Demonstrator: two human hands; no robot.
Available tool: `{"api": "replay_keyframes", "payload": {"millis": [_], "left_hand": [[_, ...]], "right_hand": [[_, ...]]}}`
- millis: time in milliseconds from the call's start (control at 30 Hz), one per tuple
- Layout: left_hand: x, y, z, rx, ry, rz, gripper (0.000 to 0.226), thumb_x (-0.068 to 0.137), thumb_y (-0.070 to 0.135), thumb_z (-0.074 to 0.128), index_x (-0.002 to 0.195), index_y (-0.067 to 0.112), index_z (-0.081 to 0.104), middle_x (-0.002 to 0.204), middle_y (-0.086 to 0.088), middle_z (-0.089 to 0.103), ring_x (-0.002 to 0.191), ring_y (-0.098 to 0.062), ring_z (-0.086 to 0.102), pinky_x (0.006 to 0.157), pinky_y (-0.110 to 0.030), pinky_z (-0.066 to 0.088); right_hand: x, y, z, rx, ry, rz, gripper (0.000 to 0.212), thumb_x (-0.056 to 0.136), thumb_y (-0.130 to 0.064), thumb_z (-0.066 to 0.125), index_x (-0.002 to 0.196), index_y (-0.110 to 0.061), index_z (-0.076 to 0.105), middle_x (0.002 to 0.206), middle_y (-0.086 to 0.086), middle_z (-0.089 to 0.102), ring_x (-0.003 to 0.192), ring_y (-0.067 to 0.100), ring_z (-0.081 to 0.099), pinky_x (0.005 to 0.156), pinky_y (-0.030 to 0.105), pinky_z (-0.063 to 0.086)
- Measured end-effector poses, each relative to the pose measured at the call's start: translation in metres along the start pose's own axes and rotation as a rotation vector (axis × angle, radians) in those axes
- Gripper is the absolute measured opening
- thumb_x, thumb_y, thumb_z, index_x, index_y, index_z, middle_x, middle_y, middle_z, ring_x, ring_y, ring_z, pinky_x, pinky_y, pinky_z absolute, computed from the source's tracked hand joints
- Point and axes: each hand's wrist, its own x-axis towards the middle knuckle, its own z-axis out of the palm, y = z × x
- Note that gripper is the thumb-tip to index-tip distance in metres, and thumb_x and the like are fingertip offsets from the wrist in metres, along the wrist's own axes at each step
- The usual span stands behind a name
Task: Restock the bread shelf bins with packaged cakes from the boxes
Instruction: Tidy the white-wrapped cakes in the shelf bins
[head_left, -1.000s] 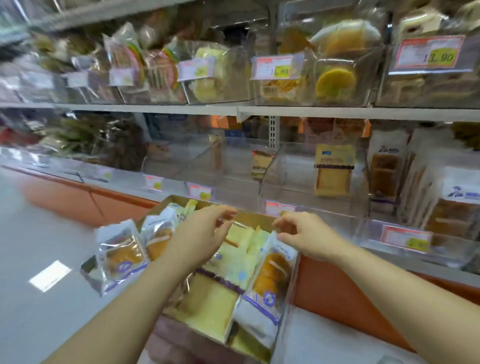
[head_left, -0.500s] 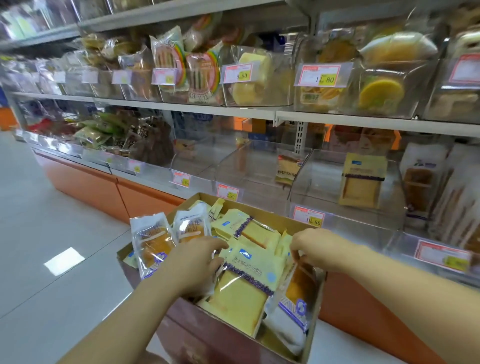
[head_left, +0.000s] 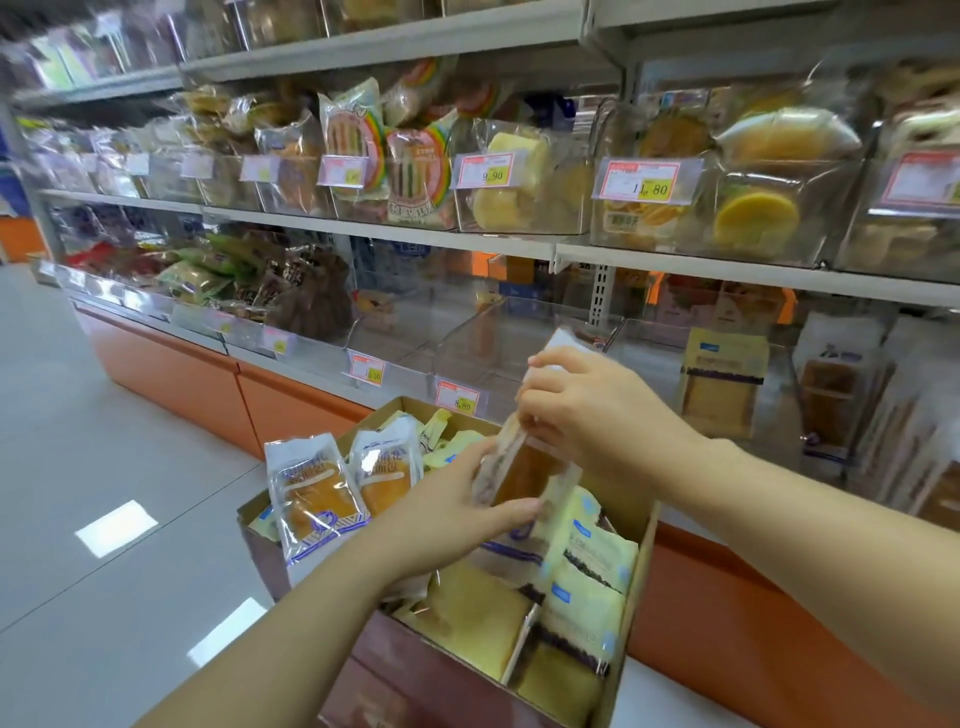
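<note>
A packaged cake (head_left: 522, 470) in a clear and white wrapper is held upright above the open cardboard box (head_left: 631, 597). My right hand (head_left: 587, 410) pinches its top part, and my left hand (head_left: 457, 512) grips its lower end. The box holds several more wrapped cakes: two white-and-blue packs (head_left: 314, 491) standing at its left side and yellow packs (head_left: 587, 587) lying at its right. Just behind the lifted pack is a clear shelf bin (head_left: 498, 332) with an 8.80 price tag (head_left: 457, 397); it looks nearly empty.
To the right, another clear bin holds a yellow pack (head_left: 724, 382) standing upright. The upper shelf (head_left: 395, 231) carries full bins of breads and cakes. Orange base panels (head_left: 208, 389) run under the lower shelf. Grey tiled floor (head_left: 104, 467) lies to the left.
Both hands have come up out of the box with one cake pack, lifted toward the bin with the 8.80 tag. The camera has swung slightly left.
</note>
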Motion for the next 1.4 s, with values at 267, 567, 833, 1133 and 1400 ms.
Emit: {"api": "replay_keyframes", "payload": {"millis": [267,567,833,1133,1400], "left_hand": [[-0.009,-0.023,-0.021,-0.252,0.428,0.0,0.026,0.085,0.031,0.069,0.103,0.039,0.051,0.095,0.013,0.065,0.081,0.0,0.066,0.072,-0.026,0.056],[-0.032,-0.086,-0.063,-0.411,0.75,-0.229,0.043,0.08,0.023,0.071,0.115,0.03,0.047,0.097,0.013,0.061,0.086,-0.008,0.062,0.07,-0.023,0.045],[-0.029,-0.122,-0.054,-0.423,0.622,-0.447,0.037,0.075,0.041,0.064,0.109,0.03,0.057,0.103,0.0,0.067,0.101,-0.023,0.063,0.089,-0.041,0.051],[-0.033,-0.103,-0.058,-0.624,0.553,-0.422,0.032,0.079,0.017,0.052,0.106,0.034,0.058,0.098,-0.006,0.071,0.086,-0.023,0.071,0.085,-0.048,0.055],[-0.02,-0.088,-0.063,-0.694,0.49,-0.157,0.048,0.088,-0.004,0.046,0.105,0.038,0.059,0.089,0.005,0.074,0.077,-0.013,0.069,0.067,-0.029,0.055]], "right_hand": [[0.026,-0.034,0.01,0.321,0.153,0.345,0.051,0.083,-0.024,0.071,0.131,-0.02,0.053,0.145,0.006,0.042,0.134,0.025,0.036,0.107,0.041,0.034],[0.046,-0.07,0.077,0.757,-0.403,0.639,0.049,0.093,-0.036,0.057,0.139,-0.023,0.043,0.142,-0.002,0.045,0.123,0.015,0.048,0.1,0.029,0.039],[0.077,-0.097,0.109,0.944,-0.505,0.696,0.035,0.097,-0.041,0.048,0.107,-0.016,0.07,0.096,-0.006,0.064,0.083,0.01,0.055,0.066,0.02,0.039],[0.086,-0.11,0.106,1.549,-0.567,0.96,0.036,0.097,-0.042,0.049,0.105,-0.013,0.068,0.099,0.007,0.073,0.091,0.023,0.068,0.08,0.032,0.055],[0.067,-0.098,0.106,1.499,-0.217,1.0,0.045,0.077,-0.031,0.077,0.115,-0.018,0.058,0.097,0.004,0.071,0.088,0.018,0.067,0.084,0.036,0.053]]}}
